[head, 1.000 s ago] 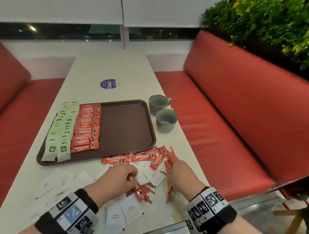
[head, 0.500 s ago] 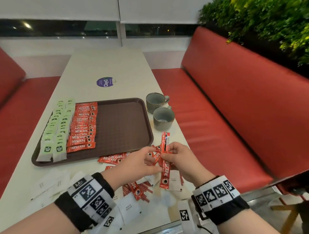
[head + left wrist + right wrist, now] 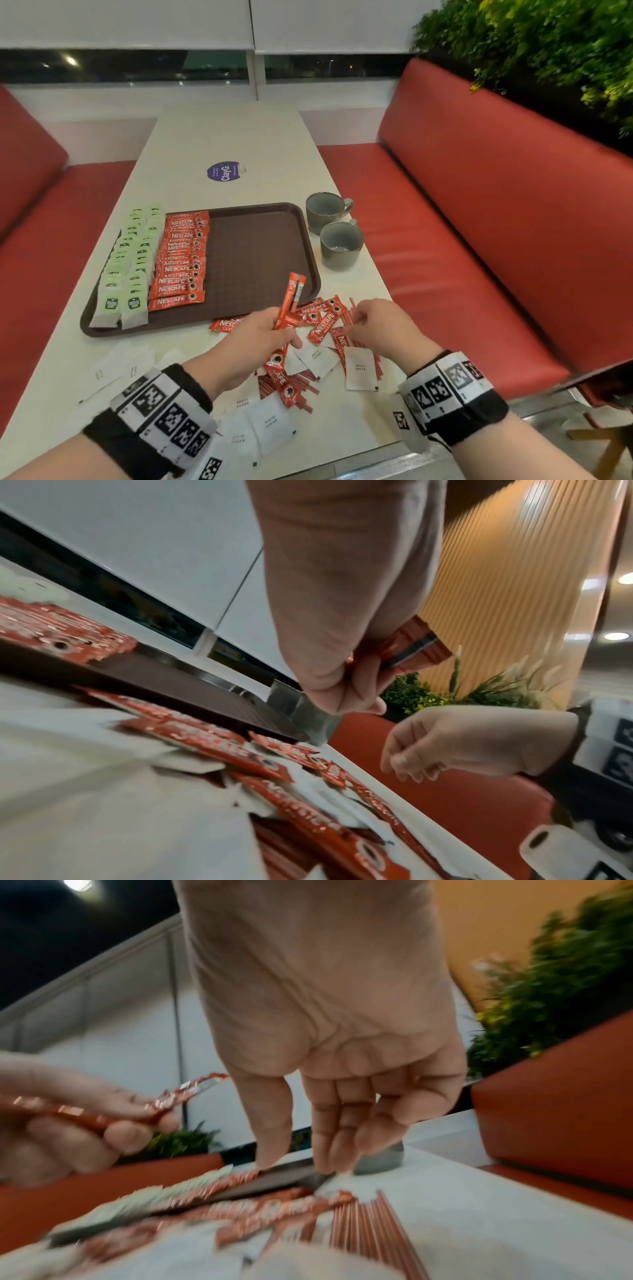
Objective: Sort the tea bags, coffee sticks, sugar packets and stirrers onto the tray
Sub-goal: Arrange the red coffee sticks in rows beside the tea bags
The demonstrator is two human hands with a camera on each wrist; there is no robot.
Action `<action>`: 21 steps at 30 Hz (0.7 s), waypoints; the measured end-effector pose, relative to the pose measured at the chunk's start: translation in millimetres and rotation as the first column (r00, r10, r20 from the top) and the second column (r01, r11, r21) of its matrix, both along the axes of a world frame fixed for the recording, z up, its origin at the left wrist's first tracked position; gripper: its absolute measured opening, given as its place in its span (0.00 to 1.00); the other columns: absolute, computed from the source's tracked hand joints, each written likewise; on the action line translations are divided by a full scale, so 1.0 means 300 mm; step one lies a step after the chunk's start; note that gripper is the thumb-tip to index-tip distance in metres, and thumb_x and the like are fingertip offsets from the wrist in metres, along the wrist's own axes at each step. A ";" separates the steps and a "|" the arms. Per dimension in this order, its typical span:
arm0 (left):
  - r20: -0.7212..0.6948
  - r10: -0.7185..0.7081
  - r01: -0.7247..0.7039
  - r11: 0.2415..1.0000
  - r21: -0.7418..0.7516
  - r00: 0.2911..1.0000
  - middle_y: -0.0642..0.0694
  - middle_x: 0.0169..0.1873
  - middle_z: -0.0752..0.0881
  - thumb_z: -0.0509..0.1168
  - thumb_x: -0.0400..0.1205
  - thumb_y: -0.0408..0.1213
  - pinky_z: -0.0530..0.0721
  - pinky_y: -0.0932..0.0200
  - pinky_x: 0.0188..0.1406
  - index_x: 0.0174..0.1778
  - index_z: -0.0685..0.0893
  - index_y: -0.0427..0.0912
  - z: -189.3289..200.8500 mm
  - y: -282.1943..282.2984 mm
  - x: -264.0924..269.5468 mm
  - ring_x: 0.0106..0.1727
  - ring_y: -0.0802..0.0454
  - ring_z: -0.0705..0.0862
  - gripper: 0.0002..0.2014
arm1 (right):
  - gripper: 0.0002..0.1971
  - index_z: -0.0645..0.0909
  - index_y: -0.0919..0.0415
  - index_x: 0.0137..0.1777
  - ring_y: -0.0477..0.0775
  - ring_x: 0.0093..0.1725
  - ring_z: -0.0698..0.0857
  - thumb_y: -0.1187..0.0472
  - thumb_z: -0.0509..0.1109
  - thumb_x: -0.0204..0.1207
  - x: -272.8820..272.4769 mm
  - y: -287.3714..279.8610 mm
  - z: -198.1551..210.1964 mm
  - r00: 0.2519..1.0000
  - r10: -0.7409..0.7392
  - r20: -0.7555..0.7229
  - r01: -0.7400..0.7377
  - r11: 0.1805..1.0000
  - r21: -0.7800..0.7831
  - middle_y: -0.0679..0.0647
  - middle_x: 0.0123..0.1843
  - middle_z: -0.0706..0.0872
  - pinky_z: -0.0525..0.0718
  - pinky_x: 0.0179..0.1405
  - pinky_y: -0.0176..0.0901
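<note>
The white counter (image 3: pixel 236 137) is carrying a brown tray (image 3: pixel 260 253), where green tea bags (image 3: pixel 133 260) and red coffee sticks (image 3: pixel 181 260) are lying in neat rows along its left side. Near the tray's front edge, sugar packets (image 3: pixel 359 368), loose coffee sticks (image 3: pixel 322 313) and thin red stirrers (image 3: pixel 349 313) are lying jumbled (two grey mugs (image 3: pixel 340 245) are standing beside the tray). The left hand (image 3: pixel 253 339) is gripping a few coffee sticks (image 3: pixel 291 301) upright, fingers curled round them, while the right hand (image 3: pixel 380 325) is hovering over the pile, fingers loosely bent and holding nothing.
</note>
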State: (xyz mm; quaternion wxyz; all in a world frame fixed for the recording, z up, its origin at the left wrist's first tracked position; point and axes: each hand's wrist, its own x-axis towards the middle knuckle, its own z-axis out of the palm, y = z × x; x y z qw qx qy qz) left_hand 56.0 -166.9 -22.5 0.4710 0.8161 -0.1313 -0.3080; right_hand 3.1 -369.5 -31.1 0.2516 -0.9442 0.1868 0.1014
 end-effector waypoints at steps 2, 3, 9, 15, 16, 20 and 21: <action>-0.084 0.045 -0.048 0.998 -0.034 0.995 0.47 0.40 0.89 0.64 0.83 0.40 0.80 0.49 0.43 0.44 0.85 0.41 -0.006 0.040 0.005 0.41 0.49 0.81 0.08 | 0.10 0.77 0.54 0.43 0.54 0.47 0.83 0.49 0.69 0.75 0.002 0.028 -0.025 0.988 0.096 -0.120 -0.116 0.978 -0.171 0.49 0.42 0.81 0.75 0.39 0.42; -0.128 0.064 -0.071 0.996 -0.052 0.990 0.45 0.39 0.89 0.63 0.84 0.42 0.82 0.46 0.43 0.46 0.84 0.41 -0.009 0.057 0.005 0.39 0.50 0.83 0.09 | 0.10 0.76 0.54 0.43 0.55 0.49 0.83 0.48 0.68 0.75 0.006 0.046 -0.037 0.982 0.117 -0.150 -0.148 0.964 -0.221 0.49 0.43 0.80 0.76 0.44 0.43; -0.217 0.131 -0.161 0.979 -0.126 0.967 0.43 0.36 0.89 0.60 0.85 0.46 0.85 0.53 0.42 0.44 0.82 0.39 -0.011 0.113 -0.013 0.37 0.51 0.86 0.13 | 0.03 0.75 0.53 0.43 0.55 0.53 0.84 0.57 0.62 0.77 0.040 0.115 -0.058 0.974 0.099 -0.202 -0.158 0.939 -0.305 0.50 0.47 0.83 0.75 0.55 0.46; -0.397 0.212 -0.328 0.910 -0.253 0.893 0.42 0.31 0.83 0.61 0.85 0.37 0.85 0.52 0.35 0.53 0.77 0.36 -0.008 0.137 -0.025 0.29 0.49 0.82 0.07 | 0.12 0.72 0.56 0.31 0.51 0.37 0.79 0.54 0.62 0.74 0.059 0.110 -0.051 0.980 -0.040 -0.195 0.034 0.999 -0.037 0.49 0.32 0.77 0.76 0.39 0.40; -0.403 0.221 -0.342 0.904 -0.256 0.888 0.43 0.29 0.80 0.60 0.86 0.36 0.83 0.54 0.32 0.52 0.76 0.36 -0.009 0.138 -0.025 0.27 0.51 0.78 0.06 | 0.13 0.71 0.57 0.30 0.51 0.34 0.77 0.55 0.63 0.74 0.059 0.103 -0.050 0.984 -0.052 -0.171 0.061 0.997 0.048 0.50 0.31 0.76 0.73 0.34 0.40; -0.383 0.222 -0.328 0.914 -0.237 0.896 0.49 0.27 0.71 0.62 0.85 0.39 0.74 0.62 0.26 0.48 0.74 0.41 -0.008 0.130 -0.023 0.25 0.57 0.67 0.06 | 0.08 0.78 0.61 0.37 0.50 0.33 0.75 0.57 0.67 0.74 0.040 0.086 -0.023 0.985 -0.174 0.007 0.152 0.878 0.455 0.53 0.35 0.80 0.71 0.30 0.40; -0.374 0.199 -0.302 0.922 -0.242 0.906 0.50 0.26 0.70 0.63 0.84 0.41 0.72 0.63 0.25 0.47 0.74 0.42 -0.006 0.128 -0.024 0.25 0.57 0.66 0.07 | 0.07 0.78 0.61 0.37 0.50 0.32 0.76 0.60 0.68 0.75 0.034 0.087 -0.017 0.979 -0.198 0.036 0.143 0.811 0.567 0.53 0.34 0.80 0.71 0.29 0.40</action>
